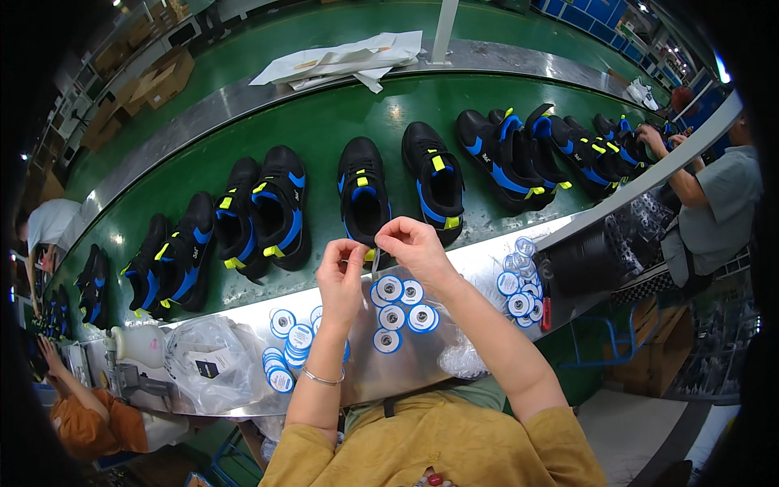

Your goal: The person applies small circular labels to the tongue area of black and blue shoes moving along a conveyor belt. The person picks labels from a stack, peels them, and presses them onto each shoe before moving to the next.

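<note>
My left hand [342,272] and my right hand [412,247] come close together above the metal ledge, each pinching with thumb and fingertips. Between them hangs a thin, pale, see-through strip [376,268], too small to make out fully. Just beyond my fingers is the heel of a black shoe [360,158] with blue lining and yellow-green tabs. Its mate [423,150] stands to the right. Below my hands, several round white tags [390,316] with blue rims and dark centres lie on the ledge.
More black-and-blue shoes [276,199] line the green conveyor belt [324,105]. Tag piles lie left [300,337] and right [519,284]. A clear plastic bag [209,365] and a red-handled tool [546,312] rest on the ledge. Co-workers sit right [718,195] and lower left [93,422].
</note>
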Available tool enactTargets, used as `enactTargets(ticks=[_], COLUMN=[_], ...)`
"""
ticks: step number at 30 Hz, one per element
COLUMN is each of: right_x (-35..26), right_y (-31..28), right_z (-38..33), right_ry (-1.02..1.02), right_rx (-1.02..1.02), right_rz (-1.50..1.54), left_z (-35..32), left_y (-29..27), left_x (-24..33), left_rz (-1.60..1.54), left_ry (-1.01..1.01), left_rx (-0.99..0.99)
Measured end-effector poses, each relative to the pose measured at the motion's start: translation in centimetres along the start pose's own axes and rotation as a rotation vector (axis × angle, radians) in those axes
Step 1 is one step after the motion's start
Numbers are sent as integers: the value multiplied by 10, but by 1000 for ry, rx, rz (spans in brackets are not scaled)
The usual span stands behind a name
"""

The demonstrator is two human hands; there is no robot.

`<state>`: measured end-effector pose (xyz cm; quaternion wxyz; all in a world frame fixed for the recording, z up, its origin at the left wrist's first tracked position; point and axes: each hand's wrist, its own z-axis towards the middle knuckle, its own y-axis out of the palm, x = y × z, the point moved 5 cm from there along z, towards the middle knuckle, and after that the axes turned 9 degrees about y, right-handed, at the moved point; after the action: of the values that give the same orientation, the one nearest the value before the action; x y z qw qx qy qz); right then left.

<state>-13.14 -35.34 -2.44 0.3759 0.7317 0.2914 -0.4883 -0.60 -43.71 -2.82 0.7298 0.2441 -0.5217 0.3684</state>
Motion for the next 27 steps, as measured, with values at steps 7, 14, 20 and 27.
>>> enactTargets(ticks=[7, 14, 20, 27], right_x=[1, 1, -1, -1], right_y=[9, 15, 13, 16], right_z=[5, 8, 5, 7], right_ry=[-25, -75, -32, -39], right_rx=[-48, -63, -93, -124], right_rz=[-95, -213, -244, -211], left_z=[5, 3, 3, 3], left_y=[-15, -16, -12, -17], left_x=[4, 5, 3, -3], left_rz=[181, 94, 22, -8], left_ry=[135, 94, 61, 28], left_rx=[-108, -75, -83, -108])
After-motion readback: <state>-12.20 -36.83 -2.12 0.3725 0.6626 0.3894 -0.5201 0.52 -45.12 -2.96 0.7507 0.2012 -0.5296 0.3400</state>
